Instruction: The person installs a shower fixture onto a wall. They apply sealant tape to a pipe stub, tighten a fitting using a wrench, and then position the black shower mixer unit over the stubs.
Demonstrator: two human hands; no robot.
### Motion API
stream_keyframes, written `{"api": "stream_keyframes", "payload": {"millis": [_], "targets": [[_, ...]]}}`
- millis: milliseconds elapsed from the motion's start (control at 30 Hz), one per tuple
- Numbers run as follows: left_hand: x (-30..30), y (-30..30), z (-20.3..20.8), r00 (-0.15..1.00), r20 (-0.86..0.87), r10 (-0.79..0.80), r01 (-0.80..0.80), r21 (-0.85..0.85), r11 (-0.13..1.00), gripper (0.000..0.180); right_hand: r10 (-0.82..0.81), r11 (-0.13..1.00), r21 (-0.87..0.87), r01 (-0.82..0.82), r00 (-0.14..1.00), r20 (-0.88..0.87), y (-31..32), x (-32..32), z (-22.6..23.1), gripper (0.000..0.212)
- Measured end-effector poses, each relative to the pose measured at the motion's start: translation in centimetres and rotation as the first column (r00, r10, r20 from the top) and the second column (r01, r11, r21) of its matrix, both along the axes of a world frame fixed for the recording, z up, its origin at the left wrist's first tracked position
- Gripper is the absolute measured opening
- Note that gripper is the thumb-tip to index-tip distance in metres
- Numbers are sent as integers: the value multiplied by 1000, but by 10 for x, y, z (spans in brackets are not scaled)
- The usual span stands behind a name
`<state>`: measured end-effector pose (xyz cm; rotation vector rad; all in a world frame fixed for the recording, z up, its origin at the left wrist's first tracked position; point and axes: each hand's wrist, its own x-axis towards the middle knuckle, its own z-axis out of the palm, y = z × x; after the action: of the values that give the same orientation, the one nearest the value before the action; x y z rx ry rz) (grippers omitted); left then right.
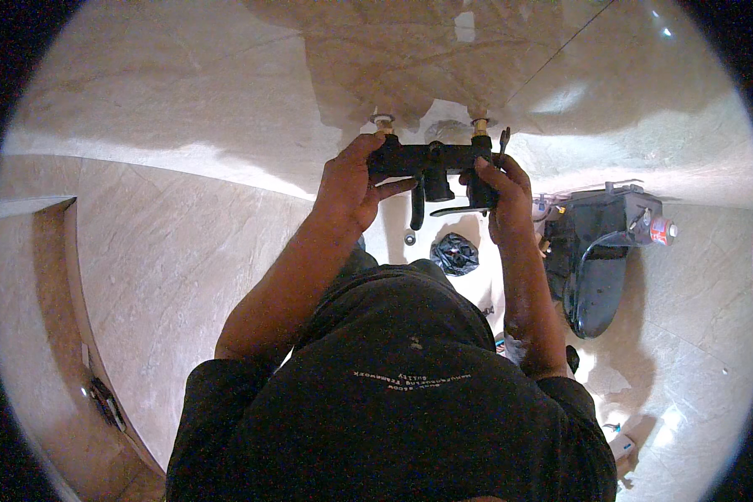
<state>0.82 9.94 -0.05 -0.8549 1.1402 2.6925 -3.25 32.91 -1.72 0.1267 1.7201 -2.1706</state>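
A black wall mixer tap (443, 157) is held level against the tiled wall, its two ends up at the brass fittings (480, 127) that stick out there. My left hand (351, 180) grips its left end, thumb on top and a finger stretched out underneath. Around its right end my right hand (507, 186) is closed. A thin spanner-like tool (504, 140) stands up beside the right fingers. Under the tap a pale flat metal piece (460, 212) juts from the right hand; whether both belong to one tool I cannot tell. A black lever (417, 205) hangs from the tap's middle.
A crumpled black plastic bag (454, 253) lies on the floor below, near a small round drain-like piece (409, 239). To the right stands a black toilet (598, 276) with a red-labelled container (663, 231) on its tank. A door with a dark handle (105, 403) is at left.
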Motion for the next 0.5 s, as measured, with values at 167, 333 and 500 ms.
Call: {"api": "stream_keyframes", "payload": {"millis": [167, 333, 500], "targets": [[4, 1, 4, 1000, 12, -24, 24, 17, 1000, 27, -31, 999, -14, 31, 1000, 5, -1, 2, -2, 30], [9, 25, -8, 997, -70, -23, 12, -150, 989, 41, 8, 999, -32, -7, 1000, 28, 1, 0, -2, 32], [6, 33, -2, 996, -73, -57, 48, -118, 992, 39, 31, 994, -108, -31, 999, -8, 5, -3, -11, 35]]}}
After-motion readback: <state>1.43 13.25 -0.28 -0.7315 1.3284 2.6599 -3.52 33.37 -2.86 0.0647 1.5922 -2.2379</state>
